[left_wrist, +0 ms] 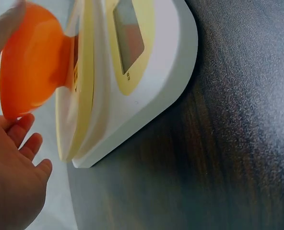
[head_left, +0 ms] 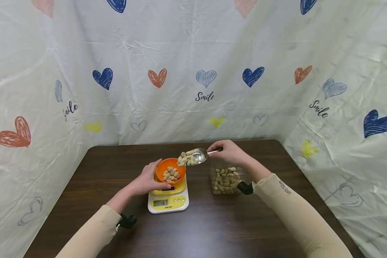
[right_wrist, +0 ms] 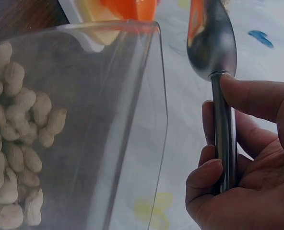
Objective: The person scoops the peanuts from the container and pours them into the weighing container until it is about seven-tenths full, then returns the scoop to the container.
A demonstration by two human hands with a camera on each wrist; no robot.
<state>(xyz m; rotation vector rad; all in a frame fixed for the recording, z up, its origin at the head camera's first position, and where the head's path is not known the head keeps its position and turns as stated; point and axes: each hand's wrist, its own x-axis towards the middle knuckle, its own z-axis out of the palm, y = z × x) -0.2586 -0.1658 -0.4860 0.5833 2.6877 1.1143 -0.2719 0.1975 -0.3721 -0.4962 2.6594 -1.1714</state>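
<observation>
My left hand (head_left: 147, 180) holds the orange bowl (head_left: 159, 167), its thumb at the near side and its fingers at the far side. Unshelled peanuts (head_left: 171, 174) lie inside the bowl, which sits on a yellow and white kitchen scale (head_left: 183, 206). In the left wrist view, fingertips (left_wrist: 30, 146) touch the orange bowl (left_wrist: 34, 60). A metal scoop (head_left: 200, 156), loaded with peanuts (head_left: 186, 158), is held by its handle in my right hand (head_left: 231, 153). Its front end hangs over the bowl's right rim. The right wrist view shows fingers and thumb wrapped around the scoop handle (right_wrist: 223, 136).
Below my right wrist stands a clear plastic container (head_left: 216, 192) with many peanuts (head_left: 226, 180) in it. Everything stands on a dark wooden table (head_left: 212, 229). A white cloth (head_left: 177, 118) printed with hearts hangs behind and at the sides.
</observation>
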